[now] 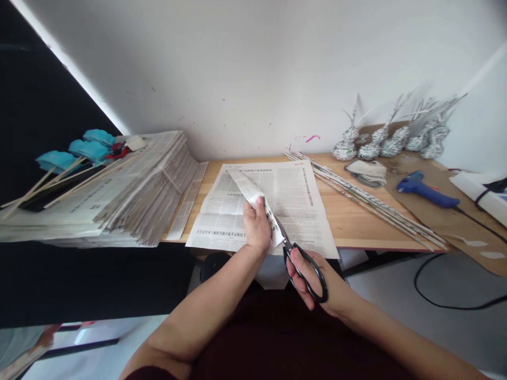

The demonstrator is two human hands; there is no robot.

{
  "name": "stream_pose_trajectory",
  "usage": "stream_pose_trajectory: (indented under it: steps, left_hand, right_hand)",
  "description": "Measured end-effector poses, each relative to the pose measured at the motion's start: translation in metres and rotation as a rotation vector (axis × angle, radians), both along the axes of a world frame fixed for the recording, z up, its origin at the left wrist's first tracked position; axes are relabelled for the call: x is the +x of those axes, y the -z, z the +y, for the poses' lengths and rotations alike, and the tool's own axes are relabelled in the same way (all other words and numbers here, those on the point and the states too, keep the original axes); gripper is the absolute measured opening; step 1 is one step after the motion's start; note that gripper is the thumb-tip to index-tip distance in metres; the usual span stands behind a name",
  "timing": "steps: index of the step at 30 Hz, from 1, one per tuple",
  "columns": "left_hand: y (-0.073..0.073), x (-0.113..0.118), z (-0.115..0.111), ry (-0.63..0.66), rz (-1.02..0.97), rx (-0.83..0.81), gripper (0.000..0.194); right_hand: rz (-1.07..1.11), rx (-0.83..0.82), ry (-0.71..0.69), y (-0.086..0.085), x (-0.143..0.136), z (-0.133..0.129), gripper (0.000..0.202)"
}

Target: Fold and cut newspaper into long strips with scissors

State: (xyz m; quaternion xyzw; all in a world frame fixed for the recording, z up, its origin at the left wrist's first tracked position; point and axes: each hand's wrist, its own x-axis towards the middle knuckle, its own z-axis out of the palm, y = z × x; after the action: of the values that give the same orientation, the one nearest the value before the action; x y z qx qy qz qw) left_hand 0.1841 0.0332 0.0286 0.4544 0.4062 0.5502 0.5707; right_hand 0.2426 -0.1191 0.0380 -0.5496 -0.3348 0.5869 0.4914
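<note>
My left hand [258, 222] is closed round a folded strip of newspaper [246, 186], above a newspaper sheet [222, 211] lying flat on the wooden table [344, 221]. Black-handled scissors [307, 262] are in my right hand [311, 272], its fingers in and around the handle loops. The scissor blades point up and to the left and meet the lower right edge of the folded strip. Part of the strip is hidden behind my left fingers.
A tall newspaper stack [146, 195] stands at the left, with blue pieces [89, 150] and sticks on top. Rolled paper sticks [368, 200], a folded cloth [366, 171], a blue glue gun [428, 191] and several woven paper shapes [370, 150] lie or stand at the right.
</note>
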Motion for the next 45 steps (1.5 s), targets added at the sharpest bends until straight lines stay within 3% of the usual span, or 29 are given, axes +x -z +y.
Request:
stream_pose_trajectory:
  steps: [4,8,12,16,26,39,45]
  left_hand:
    - [-0.004,-0.003,0.005,0.062,-0.048,-0.112,0.032]
    - [-0.011,-0.008,0.026,0.164,-0.085,-0.282,0.048]
    - [-0.012,-0.009,0.042,0.214,-0.115,-0.335,0.041]
    - [-0.005,-0.003,0.034,0.132,-0.109,-0.254,0.033]
    - [0.003,0.001,0.005,-0.011,0.042,0.023,0.04]
    - [0.001,-0.003,0.005,-0.061,0.134,0.162,0.039]
    - [0.0,-0.003,0.007,-0.064,0.138,0.188,0.038]
  right_hand:
    - [-0.035,-0.011,-0.009,0.0,0.005,-0.001,0.063]
    - [-0.054,-0.041,-0.037,0.005,0.011,-0.008,0.061]
    - [-0.057,-0.072,-0.051,0.012,0.015,-0.015,0.058]
    - [-0.083,-0.064,-0.067,0.01,0.013,-0.016,0.056]
    - [-0.095,0.065,-0.068,0.003,0.005,-0.007,0.062]
    - [-0.03,0.054,0.012,0.0,0.001,-0.008,0.066]
    - [0.003,0.003,-0.02,0.004,0.003,-0.01,0.065]
